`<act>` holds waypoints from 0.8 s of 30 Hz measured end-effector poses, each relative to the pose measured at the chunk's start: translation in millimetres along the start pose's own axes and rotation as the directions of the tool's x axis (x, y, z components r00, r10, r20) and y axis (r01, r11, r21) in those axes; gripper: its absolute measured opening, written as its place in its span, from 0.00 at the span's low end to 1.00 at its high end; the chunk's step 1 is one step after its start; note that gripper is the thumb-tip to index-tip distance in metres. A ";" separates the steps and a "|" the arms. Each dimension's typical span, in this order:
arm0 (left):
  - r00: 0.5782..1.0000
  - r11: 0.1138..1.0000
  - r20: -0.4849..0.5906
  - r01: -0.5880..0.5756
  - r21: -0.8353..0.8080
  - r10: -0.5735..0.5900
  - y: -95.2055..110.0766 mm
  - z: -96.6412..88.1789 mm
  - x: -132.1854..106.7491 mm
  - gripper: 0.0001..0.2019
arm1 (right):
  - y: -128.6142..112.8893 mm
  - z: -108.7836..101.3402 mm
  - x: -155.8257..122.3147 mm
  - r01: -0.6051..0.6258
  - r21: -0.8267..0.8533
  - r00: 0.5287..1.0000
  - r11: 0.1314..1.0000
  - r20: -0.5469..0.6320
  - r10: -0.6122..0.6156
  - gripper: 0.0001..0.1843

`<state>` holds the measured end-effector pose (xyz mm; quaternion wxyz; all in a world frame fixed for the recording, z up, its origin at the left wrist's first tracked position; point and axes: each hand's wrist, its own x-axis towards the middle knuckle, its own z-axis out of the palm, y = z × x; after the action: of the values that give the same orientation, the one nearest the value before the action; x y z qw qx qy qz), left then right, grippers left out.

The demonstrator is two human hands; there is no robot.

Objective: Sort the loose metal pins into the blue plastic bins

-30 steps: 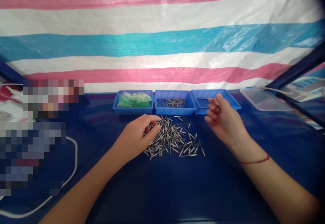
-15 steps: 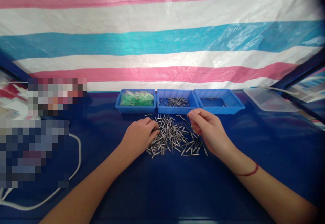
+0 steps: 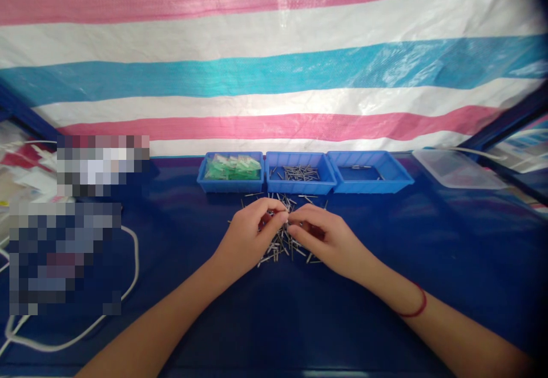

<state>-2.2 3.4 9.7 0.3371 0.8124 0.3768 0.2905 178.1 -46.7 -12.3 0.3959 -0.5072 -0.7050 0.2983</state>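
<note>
Over a loose pile of blind rivets (image 3: 280, 245) my two hands meet at the fingertips. My left hand (image 3: 252, 232) is closed, thumb and forefinger pinched together at the middle of the pile. From the other side, my right hand (image 3: 327, 235) is closed too, its thumb and fingers drawn in against the left fingertips. A tiny pale bit shows where they meet, too small to make out. Both hands cover much of the pile. Behind them, a blue bin (image 3: 301, 184) holds more rivets.
A left-hand blue bin (image 3: 231, 185) contains green-and-clear plastic packets (image 3: 233, 167). In the right-hand blue bin (image 3: 372, 187) lie a few rivets. A clear plastic lid (image 3: 458, 169) rests farther right. A white cable (image 3: 136, 258) loops over the left of the dark blue table (image 3: 274, 332).
My right hand has come left and slightly down from beside the bins to the left hand. My left hand has moved right, off the pile's left edge, to its middle.
</note>
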 end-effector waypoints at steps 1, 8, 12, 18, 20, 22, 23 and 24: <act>1.000 0.999 -0.003 0.023 -0.023 -0.023 1.4 0.9 -1.0 0.08 | -1.3 0.3 0.0 0.000 0.020 1.000 1.000 0.008 0.000 0.09; 0.998 0.992 0.001 0.068 -0.110 -0.069 0.6 3.6 -3.6 0.09 | -2.4 -0.3 1.1 -0.010 0.108 1.000 0.994 -0.004 0.010 0.10; 0.998 0.990 0.013 0.059 -0.126 -0.058 -0.7 5.6 -4.1 0.09 | -1.7 0.5 0.4 -0.015 0.119 1.000 0.993 0.013 0.014 0.11; 0.999 0.994 -0.007 0.048 -0.094 -0.049 0.1 5.7 -3.3 0.08 | -1.0 2.0 -0.8 -0.047 0.123 0.999 0.991 -0.004 0.048 0.10; 0.999 0.995 -0.017 0.045 -0.087 -0.047 0.4 4.9 -3.0 0.08 | 0.0 2.6 -1.2 -0.058 0.138 0.998 0.989 -0.026 0.062 0.09; 0.999 0.995 -0.028 0.040 -0.088 -0.042 0.7 4.0 -2.7 0.08 | 1.1 3.1 -1.5 -0.071 0.163 0.995 0.984 -0.061 0.082 0.08; 0.999 0.995 -0.033 0.036 -0.088 -0.039 0.8 3.6 -2.5 0.08 | 1.5 3.1 -1.6 -0.078 0.176 0.992 0.981 -0.083 0.094 0.08; 0.999 0.996 -0.041 0.030 -0.088 -0.034 0.9 3.2 -2.3 0.08 | 1.8 3.0 -1.6 -0.083 0.188 0.989 0.979 -0.105 0.104 0.08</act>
<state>-0.7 0.1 8.0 0.3687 0.7845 0.3839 0.3183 176.6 -47.7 -15.8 0.4662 -0.5174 -0.6262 0.3504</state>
